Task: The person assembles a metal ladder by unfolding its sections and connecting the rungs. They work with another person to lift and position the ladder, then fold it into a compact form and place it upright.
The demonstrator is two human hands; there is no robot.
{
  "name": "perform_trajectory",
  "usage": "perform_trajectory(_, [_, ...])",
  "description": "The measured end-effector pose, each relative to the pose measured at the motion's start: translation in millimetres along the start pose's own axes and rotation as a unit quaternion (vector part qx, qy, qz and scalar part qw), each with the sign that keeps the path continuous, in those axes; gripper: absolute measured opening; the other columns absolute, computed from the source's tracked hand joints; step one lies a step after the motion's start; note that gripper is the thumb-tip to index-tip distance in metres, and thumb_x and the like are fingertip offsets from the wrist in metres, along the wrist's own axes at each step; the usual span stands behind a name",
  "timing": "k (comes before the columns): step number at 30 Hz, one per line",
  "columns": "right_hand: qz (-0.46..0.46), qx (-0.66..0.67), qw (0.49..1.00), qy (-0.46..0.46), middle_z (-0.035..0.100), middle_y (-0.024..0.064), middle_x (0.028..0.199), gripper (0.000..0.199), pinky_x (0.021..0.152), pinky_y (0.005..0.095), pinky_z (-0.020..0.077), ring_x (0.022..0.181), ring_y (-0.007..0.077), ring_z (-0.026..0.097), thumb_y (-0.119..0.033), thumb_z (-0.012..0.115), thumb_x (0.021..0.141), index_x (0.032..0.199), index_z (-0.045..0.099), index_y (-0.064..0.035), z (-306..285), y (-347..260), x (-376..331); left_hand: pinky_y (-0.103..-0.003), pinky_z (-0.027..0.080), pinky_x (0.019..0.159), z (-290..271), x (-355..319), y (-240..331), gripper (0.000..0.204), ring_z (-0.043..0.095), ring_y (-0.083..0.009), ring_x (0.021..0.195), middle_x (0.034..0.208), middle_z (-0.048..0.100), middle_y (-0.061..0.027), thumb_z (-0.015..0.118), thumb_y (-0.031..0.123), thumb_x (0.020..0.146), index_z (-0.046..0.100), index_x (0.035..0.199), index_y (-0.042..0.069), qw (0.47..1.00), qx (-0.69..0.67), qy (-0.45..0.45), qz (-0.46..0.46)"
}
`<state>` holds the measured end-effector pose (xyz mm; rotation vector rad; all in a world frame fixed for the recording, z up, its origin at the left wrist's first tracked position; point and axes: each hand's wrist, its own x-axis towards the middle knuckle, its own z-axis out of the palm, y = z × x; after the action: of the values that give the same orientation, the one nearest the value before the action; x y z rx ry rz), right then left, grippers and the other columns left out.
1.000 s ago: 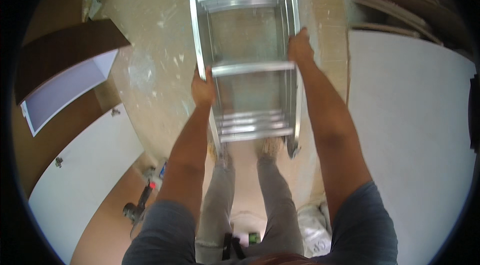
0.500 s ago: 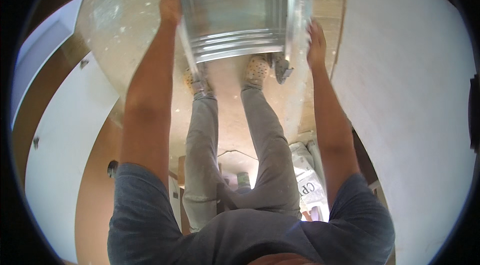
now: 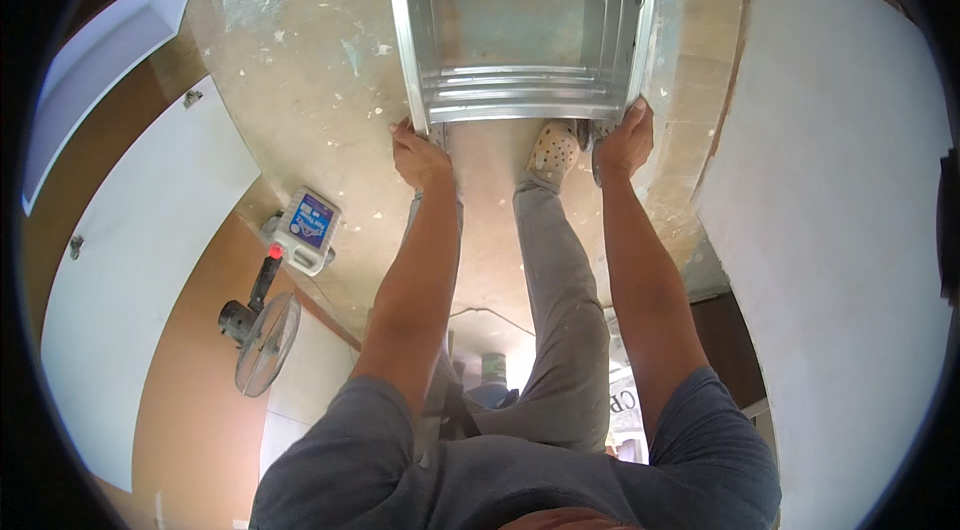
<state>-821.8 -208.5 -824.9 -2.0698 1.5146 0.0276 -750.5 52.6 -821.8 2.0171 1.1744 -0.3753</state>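
An aluminium ladder [image 3: 515, 114] with several rungs takes up the upper middle of the head view, its top cut off by the frame edge. At the low end of its left rail, my left hand [image 3: 420, 156] is closed round the metal. My right hand [image 3: 627, 138] grips the bottom part of the right rail, thumb up along it. Just under the lowest rung my right foot shows in a beige clog [image 3: 553, 152]; the ladder and my left arm mostly hide the other foot.
On the left stand a pedestal fan [image 3: 268, 340] and a white jug [image 3: 306, 232] with a blue label, beside a white cabinet door [image 3: 140, 230]. A large white panel [image 3: 840, 230] lines the right side. The paint-spotted floor [image 3: 300, 80] lies between. Behind my legs are a green can [image 3: 493, 367] and a printed bag [image 3: 625, 400].
My left hand has gone from high on the left rail to its lower end. The right hand, formerly apart from the ladder, now holds the right rail. The fan and jug have come into view.
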Motion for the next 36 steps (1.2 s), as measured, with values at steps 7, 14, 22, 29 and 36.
perform_trajectory(7, [0.238,0.340,0.833,-0.365,0.053,0.0115,0.134,0.074,0.102,0.0420,0.0375,0.117,0.0225,0.053,-0.061,0.027,0.099,0.145,0.037,-0.0051,-40,77,24,-0.036,0.044,0.091,-19,62,-67,0.055,0.061,-0.0219,0.100,0.113,0.066,-0.0094,0.036,0.049,0.100,0.061,0.126,0.008,0.893,-0.221,-0.344,-0.186])
perform_trajectory(14, [0.314,0.340,0.758,-0.459,0.058,0.0047,0.128,0.049,0.085,0.0456,0.0514,0.111,0.0210,0.058,-0.045,0.045,0.098,0.137,0.047,-0.0160,11,215,27,-0.027,0.052,0.067,13,130,-138,0.049,0.061,-0.0112,0.085,0.102,0.063,-0.0018,0.046,0.054,0.096,0.062,0.116,0.012,0.833,-0.181,-0.486,-0.192])
perform_trajectory(22, [0.280,0.428,0.804,-0.301,0.064,0.0136,0.113,0.053,0.083,0.0487,0.0559,0.103,0.0272,0.064,-0.045,0.051,0.094,0.131,0.051,-0.0075,63,201,42,-0.028,0.052,0.066,41,147,-164,0.049,0.061,-0.0122,0.085,0.101,0.063,-0.0020,0.047,0.053,0.096,0.061,0.117,0.012,0.820,-0.198,-0.497,-0.201])
perform_trajectory(29, [0.260,0.420,0.811,-0.313,0.065,0.0146,0.111,0.055,0.078,0.0480,0.0570,0.098,0.0279,0.066,-0.048,0.052,0.093,0.130,0.052,-0.0067,88,215,57,-0.028,0.053,0.065,48,152,-173,0.048,0.062,-0.0130,0.085,0.101,0.063,-0.0023,0.047,0.053,0.096,0.061,0.118,0.012,0.826,-0.203,-0.489,-0.194])
perform_trajectory(36, [0.212,0.396,0.817,-0.362,0.066,0.0155,0.108,0.058,0.073,0.0473,0.0581,0.094,0.0286,0.067,-0.051,0.052,0.092,0.128,0.053,-0.0059,77,222,55,-0.029,0.053,0.065,45,142,-161,0.048,0.062,-0.0139,0.085,0.100,0.064,-0.0025,0.047,0.052,0.096,0.061,0.119,0.012,0.826,-0.207,-0.494,-0.175])
